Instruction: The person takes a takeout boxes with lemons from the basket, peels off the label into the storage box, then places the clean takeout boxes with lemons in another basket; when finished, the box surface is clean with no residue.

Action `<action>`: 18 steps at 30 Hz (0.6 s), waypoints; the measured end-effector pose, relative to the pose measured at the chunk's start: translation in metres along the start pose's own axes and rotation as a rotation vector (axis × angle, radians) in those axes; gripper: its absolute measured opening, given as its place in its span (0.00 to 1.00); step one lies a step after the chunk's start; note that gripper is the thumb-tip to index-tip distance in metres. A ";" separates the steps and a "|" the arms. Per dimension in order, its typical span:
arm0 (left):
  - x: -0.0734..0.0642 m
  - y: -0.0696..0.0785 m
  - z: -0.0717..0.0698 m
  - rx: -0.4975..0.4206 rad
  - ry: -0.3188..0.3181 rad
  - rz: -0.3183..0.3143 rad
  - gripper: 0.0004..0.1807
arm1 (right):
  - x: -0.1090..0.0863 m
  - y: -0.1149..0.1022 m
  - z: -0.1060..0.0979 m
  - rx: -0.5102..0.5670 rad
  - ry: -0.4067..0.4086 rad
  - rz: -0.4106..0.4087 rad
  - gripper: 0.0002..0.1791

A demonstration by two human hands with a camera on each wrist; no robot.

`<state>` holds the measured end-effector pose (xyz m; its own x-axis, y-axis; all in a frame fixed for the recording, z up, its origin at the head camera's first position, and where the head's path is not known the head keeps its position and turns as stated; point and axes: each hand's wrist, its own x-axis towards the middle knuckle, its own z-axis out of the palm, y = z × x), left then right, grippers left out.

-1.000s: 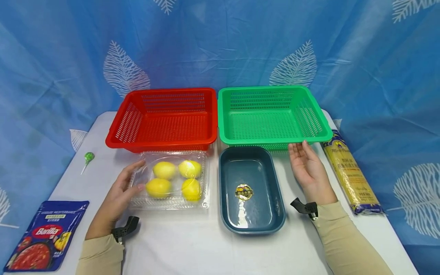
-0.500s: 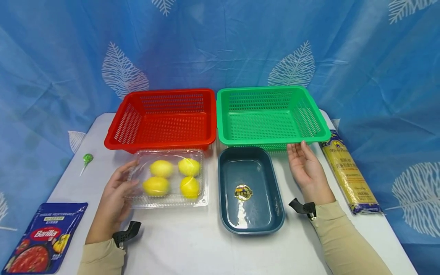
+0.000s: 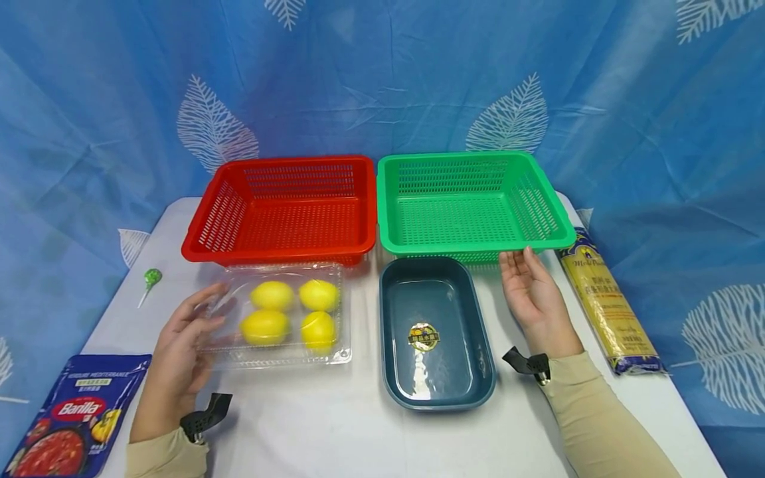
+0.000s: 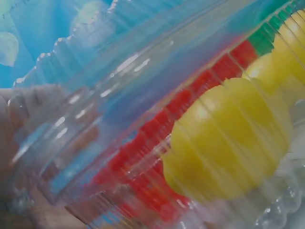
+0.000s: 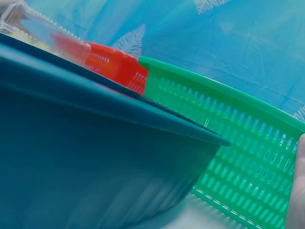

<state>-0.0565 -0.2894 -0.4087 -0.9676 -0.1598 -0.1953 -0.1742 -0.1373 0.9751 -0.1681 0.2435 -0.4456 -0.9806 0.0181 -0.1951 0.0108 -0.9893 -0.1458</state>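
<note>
My left hand (image 3: 179,348) grips the left side of a clear plastic clamshell box (image 3: 342,318), thumb on the near part and fingers farther back. Inside lie several yellow lemons (image 3: 319,295). The left wrist view shows a lemon (image 4: 228,143) close up through the ribbed plastic; the box looks tilted there. In the head view, the box overlaps the front of the red basket (image 3: 269,255). My right hand (image 3: 534,302) has its palm up, its fingertips at the front rim of the green basket (image 3: 442,249), right of its middle. Only part of that hand shows in the right wrist view.
A dark blue dish (image 3: 436,362) with a gold sticker stands between my hands. A long yellow pasta packet (image 3: 609,299) lies at the right edge. On the left are a green lollipop (image 3: 153,276) and a blue Barilla pouch (image 3: 78,411). A blue curtain (image 3: 382,73) hangs behind the table.
My left hand has carried the box of lemons to the left, first slightly away from me and then slightly back. My right hand stays at the green basket's rim.
</note>
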 end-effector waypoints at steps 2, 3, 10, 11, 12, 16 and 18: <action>-0.002 0.002 -0.002 -0.013 -0.017 0.012 0.27 | 0.000 0.000 -0.001 0.004 -0.003 0.004 0.06; -0.003 0.002 -0.003 -0.021 -0.032 0.020 0.27 | 0.000 -0.001 -0.001 0.005 -0.005 0.005 0.06; -0.010 0.012 -0.005 -0.083 -0.153 0.059 0.27 | 0.000 0.001 -0.001 0.013 -0.001 0.012 0.07; -0.011 0.014 -0.005 -0.082 -0.162 0.053 0.27 | 0.000 0.001 -0.001 0.016 0.000 0.014 0.07; -0.011 0.016 -0.004 -0.078 -0.168 0.044 0.27 | 0.000 0.001 -0.001 0.018 0.002 0.015 0.08; -0.012 0.028 0.001 -0.032 -0.178 0.044 0.26 | -0.001 0.000 -0.001 0.025 0.007 0.017 0.09; -0.011 0.034 0.007 -0.006 -0.183 0.069 0.26 | -0.001 0.000 -0.001 0.024 0.007 0.018 0.09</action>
<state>-0.0532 -0.2856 -0.3729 -0.9943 0.0110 -0.1057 -0.1062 -0.1381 0.9847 -0.1667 0.2434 -0.4465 -0.9789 0.0011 -0.2046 0.0238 -0.9926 -0.1191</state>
